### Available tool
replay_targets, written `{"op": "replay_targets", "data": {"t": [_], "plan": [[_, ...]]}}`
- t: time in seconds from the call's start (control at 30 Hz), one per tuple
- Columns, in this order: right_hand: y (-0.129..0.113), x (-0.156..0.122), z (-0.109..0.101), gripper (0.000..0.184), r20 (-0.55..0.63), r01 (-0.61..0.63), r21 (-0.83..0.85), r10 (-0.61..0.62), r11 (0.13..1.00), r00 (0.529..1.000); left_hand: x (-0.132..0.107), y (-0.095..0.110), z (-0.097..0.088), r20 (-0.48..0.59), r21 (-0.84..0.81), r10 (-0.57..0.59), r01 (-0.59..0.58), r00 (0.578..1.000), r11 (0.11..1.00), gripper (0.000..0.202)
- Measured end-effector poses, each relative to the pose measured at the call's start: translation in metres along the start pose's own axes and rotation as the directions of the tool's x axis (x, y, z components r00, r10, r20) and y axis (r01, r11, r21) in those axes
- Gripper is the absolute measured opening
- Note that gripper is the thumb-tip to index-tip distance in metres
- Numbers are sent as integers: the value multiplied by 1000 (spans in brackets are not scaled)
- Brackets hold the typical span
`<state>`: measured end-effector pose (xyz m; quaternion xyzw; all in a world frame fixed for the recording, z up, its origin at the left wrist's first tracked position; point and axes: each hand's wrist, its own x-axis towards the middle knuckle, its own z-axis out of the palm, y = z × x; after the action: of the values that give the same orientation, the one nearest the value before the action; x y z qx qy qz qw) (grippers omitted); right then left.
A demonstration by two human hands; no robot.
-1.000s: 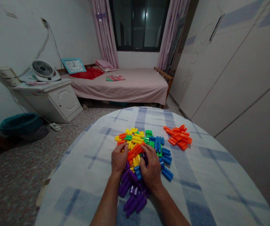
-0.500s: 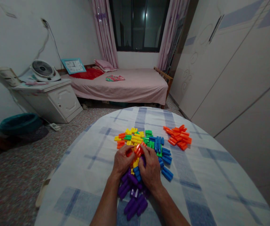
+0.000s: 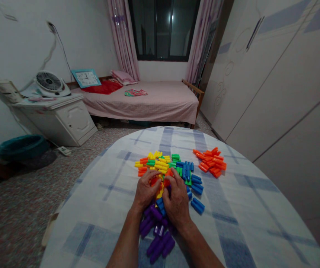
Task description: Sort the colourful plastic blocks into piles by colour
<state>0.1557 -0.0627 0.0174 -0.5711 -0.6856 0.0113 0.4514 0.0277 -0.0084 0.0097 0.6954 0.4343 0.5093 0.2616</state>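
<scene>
Orange pegs (image 3: 160, 181) | short, glossy plastic | left hand (image 3: 144, 190), right hand (image 3: 177, 196) | each grip pinching them

I see a round table (image 3: 232, 238) under a white cloth with blue checks. A mixed heap of plastic blocks (image 3: 165, 167) lies at its middle, purple blocks (image 3: 157, 242) toward the near edge, and a separate orange pile (image 3: 211, 163) nearer the far right edge.
</scene>
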Motion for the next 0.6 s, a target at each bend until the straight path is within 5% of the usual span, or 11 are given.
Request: {"op": "replay_targets", "data": {"t": [0.3, 0.43, 0.6], "plan": [[3, 2, 0, 42, -97, 6, -2, -6, 1000, 995, 3, -2, 2, -83, -176, -113, 97, 990, 980, 18], [-2, 3, -5, 29, -163, 33, 84, -19, 996, 986, 4, -1, 0, -111, -224, -163, 135, 980, 965, 19], [-12, -1, -8, 16, -69, 114, 163, -104, 980, 992, 6, -1, -3, -188, -328, -219, 148, 957, 933, 22]]}}
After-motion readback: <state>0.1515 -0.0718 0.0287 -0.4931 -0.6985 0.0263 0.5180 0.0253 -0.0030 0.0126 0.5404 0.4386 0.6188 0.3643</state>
